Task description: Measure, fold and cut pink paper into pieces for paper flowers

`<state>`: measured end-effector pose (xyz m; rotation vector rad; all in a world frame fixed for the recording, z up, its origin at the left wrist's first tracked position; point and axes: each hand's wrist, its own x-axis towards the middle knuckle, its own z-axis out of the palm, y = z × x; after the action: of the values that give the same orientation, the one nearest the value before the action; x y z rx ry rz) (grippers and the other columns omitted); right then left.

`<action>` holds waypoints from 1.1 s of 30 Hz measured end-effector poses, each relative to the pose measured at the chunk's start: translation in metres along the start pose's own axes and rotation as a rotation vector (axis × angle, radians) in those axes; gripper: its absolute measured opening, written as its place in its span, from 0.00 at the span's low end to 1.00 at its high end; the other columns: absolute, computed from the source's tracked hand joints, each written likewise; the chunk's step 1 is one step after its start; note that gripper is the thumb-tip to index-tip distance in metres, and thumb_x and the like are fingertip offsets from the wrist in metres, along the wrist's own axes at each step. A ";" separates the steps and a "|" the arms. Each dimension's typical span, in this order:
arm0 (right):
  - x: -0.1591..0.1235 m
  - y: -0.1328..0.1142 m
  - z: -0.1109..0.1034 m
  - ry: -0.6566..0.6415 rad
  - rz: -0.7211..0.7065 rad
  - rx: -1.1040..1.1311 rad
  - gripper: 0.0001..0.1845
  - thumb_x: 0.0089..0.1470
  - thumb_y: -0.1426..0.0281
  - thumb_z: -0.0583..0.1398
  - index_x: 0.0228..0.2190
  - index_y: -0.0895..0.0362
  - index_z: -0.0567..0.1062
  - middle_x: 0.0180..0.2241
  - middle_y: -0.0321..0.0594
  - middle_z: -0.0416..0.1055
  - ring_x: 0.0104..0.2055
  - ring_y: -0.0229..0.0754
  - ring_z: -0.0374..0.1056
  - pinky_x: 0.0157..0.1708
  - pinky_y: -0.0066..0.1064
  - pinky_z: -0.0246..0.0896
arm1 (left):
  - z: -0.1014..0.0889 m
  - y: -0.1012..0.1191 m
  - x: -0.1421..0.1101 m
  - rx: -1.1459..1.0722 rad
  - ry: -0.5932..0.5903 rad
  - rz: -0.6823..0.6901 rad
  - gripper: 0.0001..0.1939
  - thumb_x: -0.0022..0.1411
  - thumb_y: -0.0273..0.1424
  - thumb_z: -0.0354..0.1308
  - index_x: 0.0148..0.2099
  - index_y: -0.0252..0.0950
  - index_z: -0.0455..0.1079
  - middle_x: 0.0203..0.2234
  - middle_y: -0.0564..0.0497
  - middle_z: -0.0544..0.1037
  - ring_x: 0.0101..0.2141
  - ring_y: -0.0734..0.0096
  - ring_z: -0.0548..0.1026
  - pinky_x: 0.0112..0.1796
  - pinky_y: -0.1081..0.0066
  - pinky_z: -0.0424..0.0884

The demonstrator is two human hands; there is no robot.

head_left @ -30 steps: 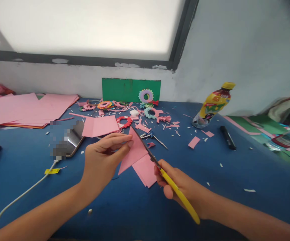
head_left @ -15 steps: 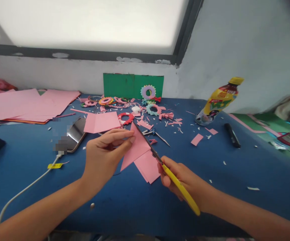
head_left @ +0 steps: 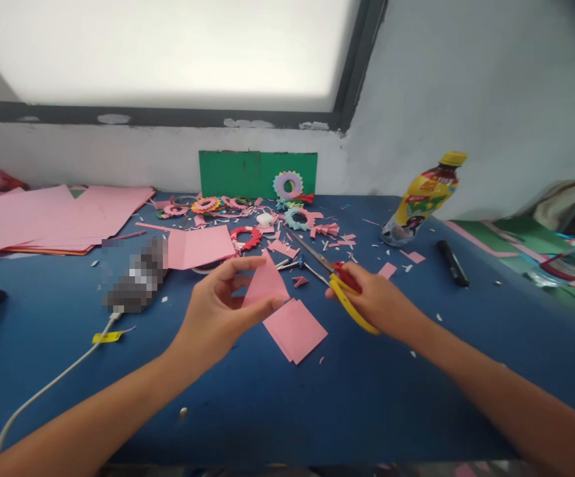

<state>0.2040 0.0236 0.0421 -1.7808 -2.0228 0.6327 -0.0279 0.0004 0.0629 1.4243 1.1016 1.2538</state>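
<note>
My left hand (head_left: 220, 308) pinches a pink paper triangle (head_left: 266, 285) between thumb and fingers, just above the blue table (head_left: 347, 391). My right hand (head_left: 374, 301) grips yellow-handled scissors (head_left: 334, 275), blades pointing up-left, off to the right of the triangle and apart from it. A pink paper square (head_left: 295, 329) lies flat on the table between both hands.
A stack of pink sheets (head_left: 59, 215) lies at far left. A phone (head_left: 138, 275) with a white cable sits left of my hand. Paper rosettes and scraps (head_left: 267, 222) litter the back by a green card (head_left: 258, 173). A yellow bottle (head_left: 424, 199) and black marker (head_left: 450, 263) stand right.
The scissors have left the paper and moved right and away. The triangle is now free of the square piece, which lies on the table. My left hand has turned the triangle.
</note>
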 end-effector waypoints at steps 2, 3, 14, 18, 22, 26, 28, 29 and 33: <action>0.015 0.021 -0.010 0.113 0.056 -0.328 0.19 0.49 0.53 0.54 0.32 0.57 0.68 0.24 0.42 0.71 0.26 0.45 0.66 0.21 0.29 0.51 | 0.000 -0.004 0.002 -0.006 -0.046 -0.048 0.28 0.40 0.30 0.68 0.46 0.35 0.66 0.32 0.51 0.74 0.33 0.71 0.73 0.31 0.74 0.73; 0.022 0.032 -0.013 0.143 0.075 -0.434 0.22 0.49 0.52 0.53 0.34 0.58 0.69 0.27 0.46 0.72 0.28 0.48 0.68 0.23 0.30 0.53 | 0.000 -0.006 0.003 0.002 -0.055 -0.063 0.29 0.40 0.30 0.68 0.47 0.35 0.65 0.34 0.51 0.74 0.34 0.71 0.73 0.32 0.74 0.73; 0.011 0.023 -0.007 0.217 -0.180 -0.179 0.19 0.53 0.57 0.53 0.36 0.59 0.72 0.38 0.46 0.70 0.41 0.48 0.65 0.41 0.37 0.59 | 0.008 -0.014 0.001 0.089 -0.145 -0.082 0.12 0.56 0.37 0.54 0.35 0.33 0.70 0.28 0.51 0.74 0.28 0.74 0.70 0.28 0.77 0.65; -0.017 -0.018 0.024 -0.349 -0.173 0.541 0.22 0.53 0.52 0.52 0.34 0.58 0.70 0.30 0.39 0.70 0.29 0.37 0.66 0.28 0.28 0.62 | 0.016 -0.027 -0.003 0.149 -0.178 -0.089 0.11 0.58 0.37 0.52 0.33 0.34 0.67 0.20 0.56 0.69 0.21 0.79 0.64 0.21 0.78 0.57; -0.023 -0.024 0.040 -0.447 -0.009 0.852 0.22 0.48 0.55 0.59 0.38 0.59 0.69 0.33 0.40 0.69 0.29 0.36 0.66 0.22 0.23 0.63 | 0.020 -0.034 -0.008 0.050 -0.277 -0.173 0.10 0.58 0.37 0.54 0.34 0.35 0.62 0.17 0.59 0.67 0.18 0.81 0.62 0.19 0.80 0.54; -0.018 -0.021 0.038 -0.502 0.078 0.931 0.23 0.49 0.55 0.58 0.39 0.60 0.69 0.32 0.41 0.69 0.28 0.35 0.67 0.21 0.23 0.64 | 0.023 -0.034 -0.009 0.017 -0.279 -0.175 0.09 0.54 0.32 0.58 0.32 0.34 0.61 0.26 0.54 0.73 0.27 0.77 0.70 0.27 0.77 0.64; -0.017 -0.021 0.036 -0.498 0.071 0.907 0.21 0.49 0.58 0.58 0.39 0.61 0.69 0.30 0.39 0.69 0.28 0.35 0.67 0.23 0.23 0.64 | 0.023 -0.034 -0.009 0.034 -0.257 -0.177 0.09 0.52 0.31 0.59 0.33 0.34 0.62 0.28 0.53 0.72 0.28 0.76 0.71 0.28 0.76 0.66; -0.016 -0.021 0.035 -0.494 0.059 0.896 0.19 0.49 0.60 0.58 0.37 0.62 0.69 0.29 0.39 0.69 0.28 0.34 0.67 0.24 0.23 0.64 | 0.023 -0.035 -0.008 0.043 -0.239 -0.181 0.10 0.52 0.31 0.59 0.34 0.35 0.62 0.28 0.54 0.71 0.27 0.75 0.71 0.27 0.76 0.67; -0.011 -0.016 0.031 -0.451 0.015 0.818 0.11 0.51 0.67 0.55 0.34 0.61 0.70 0.25 0.34 0.66 0.24 0.31 0.64 0.26 0.24 0.62 | 0.019 -0.037 -0.003 0.151 -0.189 -0.162 0.13 0.52 0.31 0.58 0.40 0.36 0.62 0.29 0.53 0.71 0.27 0.74 0.71 0.28 0.74 0.69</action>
<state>0.1751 0.0083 0.0251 -1.2144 -1.5953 1.6884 -0.0107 0.0029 0.0244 1.4994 1.1751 0.9182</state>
